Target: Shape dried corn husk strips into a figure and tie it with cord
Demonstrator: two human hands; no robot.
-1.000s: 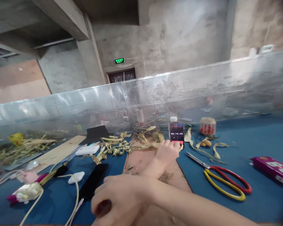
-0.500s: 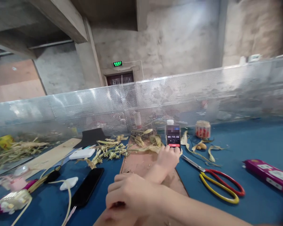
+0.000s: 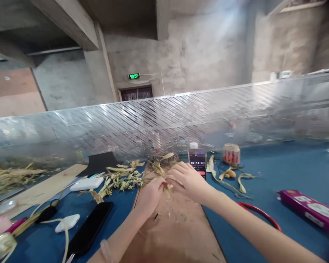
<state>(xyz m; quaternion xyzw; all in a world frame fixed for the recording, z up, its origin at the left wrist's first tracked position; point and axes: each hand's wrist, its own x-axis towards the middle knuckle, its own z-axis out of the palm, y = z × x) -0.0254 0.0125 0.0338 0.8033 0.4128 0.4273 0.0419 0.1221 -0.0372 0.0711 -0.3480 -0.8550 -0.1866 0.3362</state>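
My left hand [image 3: 152, 194] is closed over the brown board [image 3: 178, 233], its thumb and fingers pinched at a pale dried husk strip [image 3: 176, 179]. Beside it, my right hand [image 3: 185, 179] reaches in from the right with curved fingers on the same strip; its fingertips are partly hidden. A small frayed bit of husk shows between the hands. More dried husks [image 3: 157, 167] lie at the board's far end. Just behind the right hand, a phone with a running timer [image 3: 197, 160] leans upright against a white-capped bottle [image 3: 193, 145].
Left on the blue table are a black phone [image 3: 91, 228] with a cable, a white case [image 3: 87, 184] and a dried plant pile [image 3: 126, 179]. To the right lie scissors with a red handle [image 3: 263, 213], partly hidden by my forearm, a purple package [image 3: 309, 210] and a jar [image 3: 231, 154].
My arms were crossed, with the left hand at the timer phone and the right over the left forearm. Now they are uncrossed, and both hands meet at the husk strip.
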